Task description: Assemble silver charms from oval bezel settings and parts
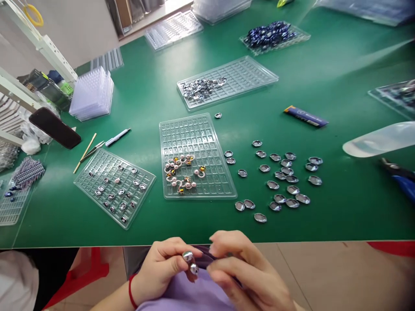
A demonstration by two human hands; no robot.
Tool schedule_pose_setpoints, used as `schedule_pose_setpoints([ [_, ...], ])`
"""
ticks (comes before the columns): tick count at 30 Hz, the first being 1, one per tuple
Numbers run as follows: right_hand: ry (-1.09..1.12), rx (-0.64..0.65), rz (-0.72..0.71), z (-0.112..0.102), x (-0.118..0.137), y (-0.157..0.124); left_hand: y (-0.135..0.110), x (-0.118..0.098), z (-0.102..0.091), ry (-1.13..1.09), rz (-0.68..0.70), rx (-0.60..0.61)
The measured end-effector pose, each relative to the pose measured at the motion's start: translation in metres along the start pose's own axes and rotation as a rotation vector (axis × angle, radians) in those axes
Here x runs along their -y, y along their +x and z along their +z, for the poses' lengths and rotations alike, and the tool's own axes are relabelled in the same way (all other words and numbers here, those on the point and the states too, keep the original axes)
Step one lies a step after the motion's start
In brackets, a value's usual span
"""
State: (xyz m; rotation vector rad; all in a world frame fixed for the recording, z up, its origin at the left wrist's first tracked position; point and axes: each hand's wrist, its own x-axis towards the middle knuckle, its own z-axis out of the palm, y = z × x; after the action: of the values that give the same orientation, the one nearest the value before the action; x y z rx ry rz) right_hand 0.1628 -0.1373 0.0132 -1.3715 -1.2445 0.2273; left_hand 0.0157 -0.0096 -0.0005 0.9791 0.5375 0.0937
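My left hand (167, 265), with a red cord at the wrist, is below the table's front edge. Its thumb and fingers pinch shiny silver bead-like pieces (188, 257); two rounded faces show. Close by on the right is my right hand (248, 270), its fingers bent and a gap between the upper finger and those below. I make out nothing in it, and it stands apart from the silver pieces. Above it on the table lie many loose oval silver faceted pieces (287, 171). A clear compartment tray (214, 177) holds pink and amber-coloured ornaments (181, 172).
A smaller clear tray (97, 172) with scattered silver pieces lies left, near tweezers (92, 151) and a pen (117, 137). Farther back are a tray of silver pieces (202, 88), dark blue beads (269, 35) and a glue tube (306, 116). Blue-handled pliers (402, 179) lie right.
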Motion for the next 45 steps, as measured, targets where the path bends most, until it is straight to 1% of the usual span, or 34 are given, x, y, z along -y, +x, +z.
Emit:
schedule_pose_setpoints([
  [3, -0.019, 0.012, -0.029, 0.006, 0.000, 0.004, 0.002, -0.005, -0.002, 0.093, 0.075, -0.023],
  [6, -0.012, 0.025, -0.075, 0.013, -0.002, 0.007, 0.003, -0.009, -0.001, 0.176, 0.113, -0.044],
  [13, -0.082, -0.044, -0.209, 0.021, -0.008, 0.009, 0.005, -0.016, 0.006, 0.230, 0.122, -0.041],
  [21, -0.205, -0.084, -0.320, 0.021, -0.010, 0.006, 0.005, -0.021, 0.011, 0.299, 0.125, -0.058],
  [28, -0.240, -0.059, -0.334, 0.020, -0.013, 0.002, 0.004, -0.021, 0.015, 0.373, 0.167, -0.086],
  [34, -0.242, -0.041, -0.304, 0.018, -0.013, -0.001, 0.002, -0.022, 0.018, 0.413, 0.173, -0.091],
  [36, -0.241, -0.041, -0.306, 0.018, -0.012, -0.001, 0.002, -0.019, 0.017, 0.382, 0.164, -0.089],
  [38, -0.239, -0.056, -0.300, 0.019, -0.011, 0.000, 0.003, -0.015, 0.017, 0.301, 0.141, -0.087],
  [41, -0.216, -0.101, -0.300, 0.021, -0.012, 0.003, 0.007, -0.007, 0.016, 0.114, 0.099, -0.096],
  [45, -0.177, -0.108, -0.300, 0.020, -0.014, 0.004, 0.012, -0.003, 0.019, -0.119, 0.022, -0.104],
])
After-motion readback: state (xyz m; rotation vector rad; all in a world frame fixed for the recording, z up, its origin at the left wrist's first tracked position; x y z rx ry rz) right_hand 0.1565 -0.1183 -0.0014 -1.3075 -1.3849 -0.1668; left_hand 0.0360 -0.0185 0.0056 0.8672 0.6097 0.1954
